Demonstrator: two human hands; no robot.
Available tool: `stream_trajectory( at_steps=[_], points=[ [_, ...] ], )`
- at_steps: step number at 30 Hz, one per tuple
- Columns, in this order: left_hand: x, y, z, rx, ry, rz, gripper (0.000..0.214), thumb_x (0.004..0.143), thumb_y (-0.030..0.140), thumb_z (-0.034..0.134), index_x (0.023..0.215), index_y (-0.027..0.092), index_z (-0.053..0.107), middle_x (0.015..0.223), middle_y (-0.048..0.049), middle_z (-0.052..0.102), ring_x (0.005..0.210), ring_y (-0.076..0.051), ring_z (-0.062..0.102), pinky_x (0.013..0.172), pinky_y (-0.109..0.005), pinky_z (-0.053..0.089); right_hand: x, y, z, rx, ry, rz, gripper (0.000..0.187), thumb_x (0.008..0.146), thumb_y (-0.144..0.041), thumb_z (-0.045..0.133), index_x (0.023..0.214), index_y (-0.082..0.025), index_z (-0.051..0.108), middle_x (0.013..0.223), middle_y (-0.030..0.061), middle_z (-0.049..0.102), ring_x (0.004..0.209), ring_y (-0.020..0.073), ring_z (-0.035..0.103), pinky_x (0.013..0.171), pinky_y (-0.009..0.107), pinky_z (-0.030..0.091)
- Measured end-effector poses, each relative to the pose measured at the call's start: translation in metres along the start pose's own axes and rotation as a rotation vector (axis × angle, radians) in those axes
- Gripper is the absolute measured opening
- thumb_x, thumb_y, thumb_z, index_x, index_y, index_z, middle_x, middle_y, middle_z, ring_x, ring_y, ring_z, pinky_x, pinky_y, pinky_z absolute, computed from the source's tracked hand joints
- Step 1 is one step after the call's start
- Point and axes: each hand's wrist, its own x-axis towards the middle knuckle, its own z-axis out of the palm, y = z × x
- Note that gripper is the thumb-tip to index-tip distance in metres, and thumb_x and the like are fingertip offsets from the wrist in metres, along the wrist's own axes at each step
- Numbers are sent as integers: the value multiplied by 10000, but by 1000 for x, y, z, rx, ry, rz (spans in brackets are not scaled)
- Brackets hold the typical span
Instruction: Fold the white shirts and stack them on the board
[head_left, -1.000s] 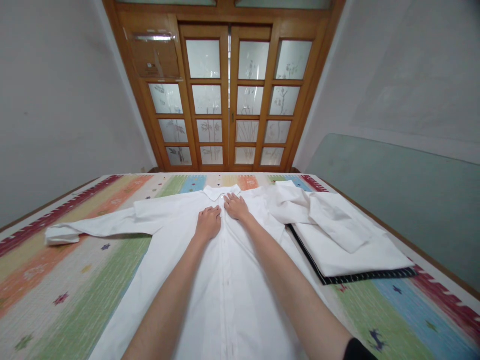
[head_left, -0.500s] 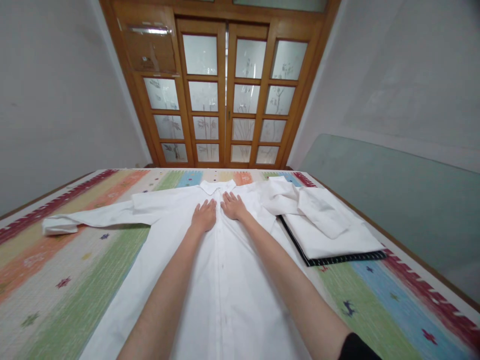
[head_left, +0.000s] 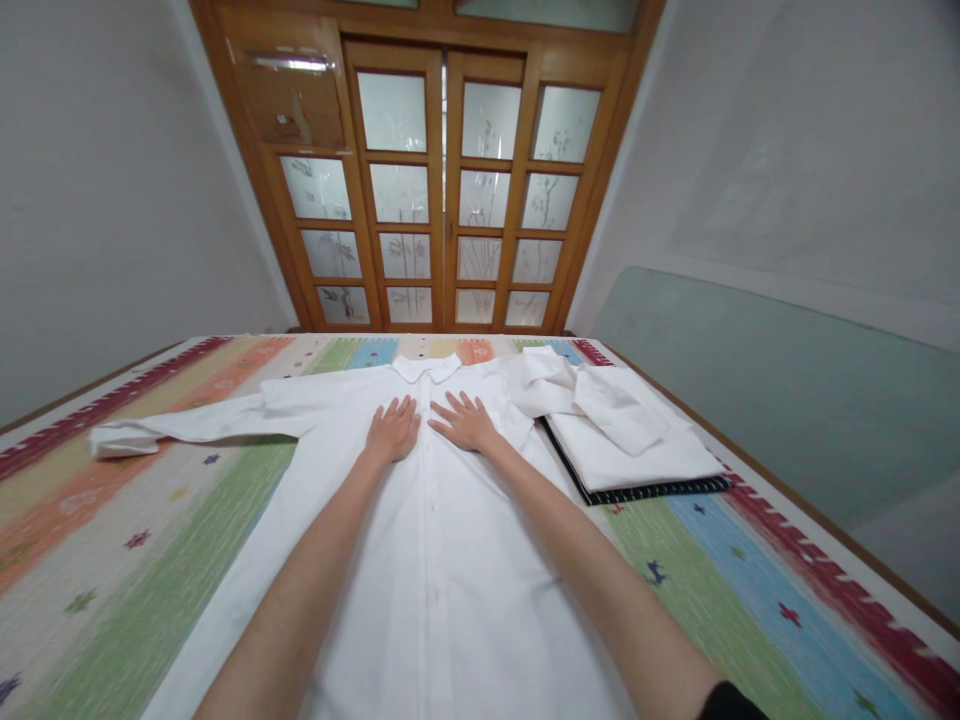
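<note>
Plain pale walls (head_left: 97, 200) on both sides here, with wood-framed glass doors (head_left: 453, 230) straight ahead and a greenish board (head_left: 750, 385) along the right. Below that it's a striped cover (head_left: 240, 510) over the whole surface, and a white shirt (head_left: 427, 540) is laid out front-up on it, right in the middle, collar end toward the doors. Looks to me like the step in hand is smoothing out the chest, and I'd say the next move calls for light, even pressure from both palms so the fabric doesn't bunch. Main thing in the way is the folded white cloth (head_left: 645, 470) off to the right, sitting on something black with white marks (head_left: 652, 491); the crumpled right-hand sleeve (head_left: 619, 408) lies on top of it. The other sleeve (head_left: 210, 418) stretches out to the left, a bit rumpled at the cuff. Left hand (head_left: 394, 430) and right hand (head_left: 463, 423) are palm-down on the chest, fingers extended, gripping nothing, either side of the button strip, just below the collar (head_left: 426, 370).
</note>
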Motion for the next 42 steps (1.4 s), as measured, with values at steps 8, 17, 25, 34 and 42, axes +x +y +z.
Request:
stream_trajectory(
  at_steps=[8,17,25,34,42],
  points=[
    [-11,-10,-7,40,-46,-49,586,983,428,205,1521,207,281,1599,-55,225,1479,-259,176,1180,-507,170,-22,18,4,10,2,61,758,880,-771,243,1517,-364,282,1620,-2,165,1483,308,100,1168,542,51],
    [-18,-61,-7,85,1,-215,663,955,540,190,1513,201,306,1590,-105,245,1460,-320,223,1144,-573,217,-45,48,-1,-13,49,261,790,909,-725,225,1534,-245,273,1617,66,174,1481,296,123,1170,459,82],
    [-26,-91,-13,136,23,-236,641,971,464,208,1475,97,358,1559,-155,314,1434,-329,286,1134,-473,275,-43,54,-2,-7,40,278,805,920,-700,236,1536,-183,266,1614,90,176,1478,299,128,1169,439,85],
    [-38,-77,-19,123,125,-172,470,944,329,279,1233,87,559,1398,-203,518,1328,-329,431,1083,-485,329,-38,67,-5,-54,38,251,750,958,-632,238,1532,-150,264,1609,112,182,1478,295,137,1169,420,77],
    [-35,-46,-21,-42,106,-14,337,899,292,394,1128,154,600,1262,-153,624,1203,-307,543,1030,-502,380,-39,55,-9,-82,109,256,609,969,-526,356,1410,-120,468,1516,169,387,1393,312,332,1123,420,212]
  ],
)
